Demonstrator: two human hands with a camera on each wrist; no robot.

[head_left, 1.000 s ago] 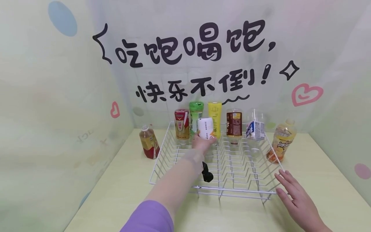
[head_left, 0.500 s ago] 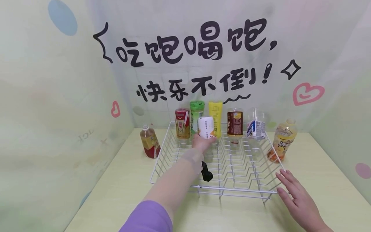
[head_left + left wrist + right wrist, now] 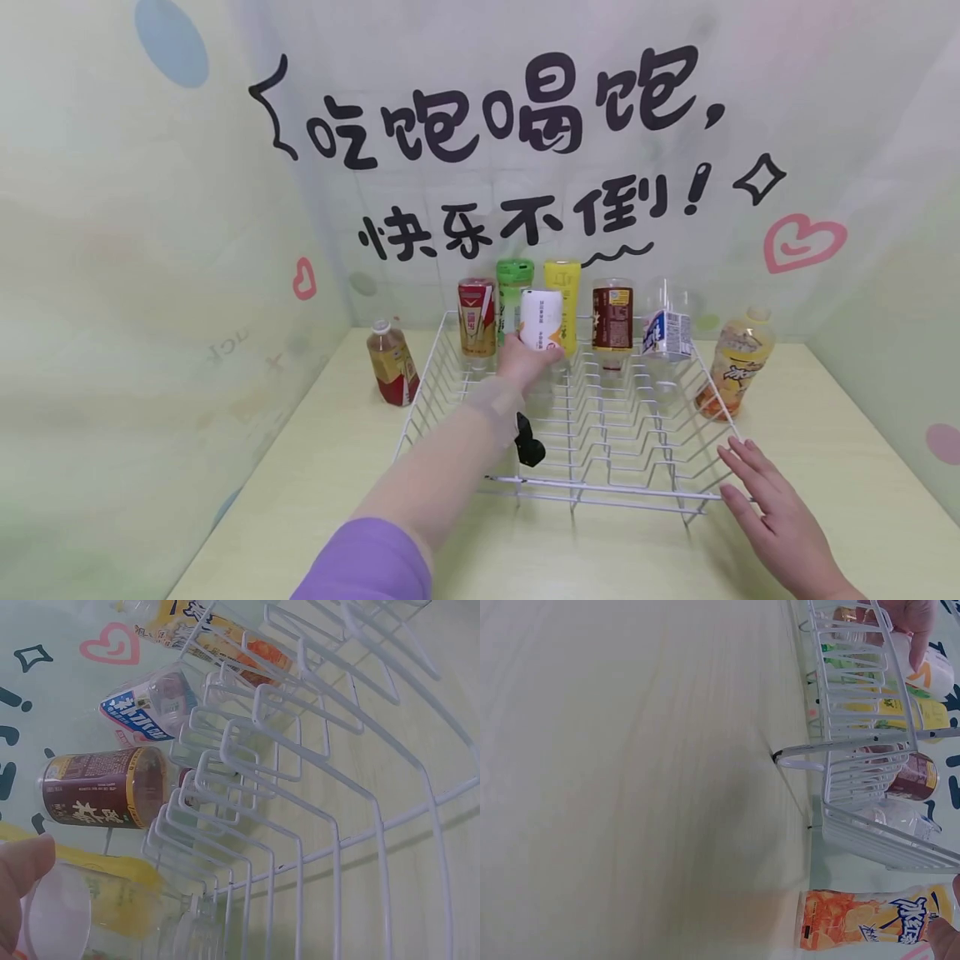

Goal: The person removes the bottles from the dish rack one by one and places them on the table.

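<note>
My left hand [image 3: 528,362] grips a white bottle [image 3: 542,318] with orange print, thumb toward the right, over the rear of a white wire dish rack [image 3: 600,492]. A clear neck, seen in the left wrist view, points down toward the wires, so the bottle is upside down. Whether it touches the wires cannot be told. Behind it stand a green-capped bottle [image 3: 515,279] and a yellow bottle [image 3: 562,292]. My right hand [image 3: 783,521] lies at the rack's front right corner, fingers extended, touching or very near the rim.
In the rack's back row, a red-and-gold bottle [image 3: 476,321], a brown-labelled bottle [image 3: 612,318] and a clear blue-labelled bottle [image 3: 667,333] stand upside down. An amber bottle [image 3: 392,367] stands upright left of the rack, an iced tea bottle [image 3: 738,367] right of it.
The white bottle and my left hand have shifted slightly up in the head view against the bottles behind. The view itself has drifted a little. My right hand keeps its place at the rack corner.
</note>
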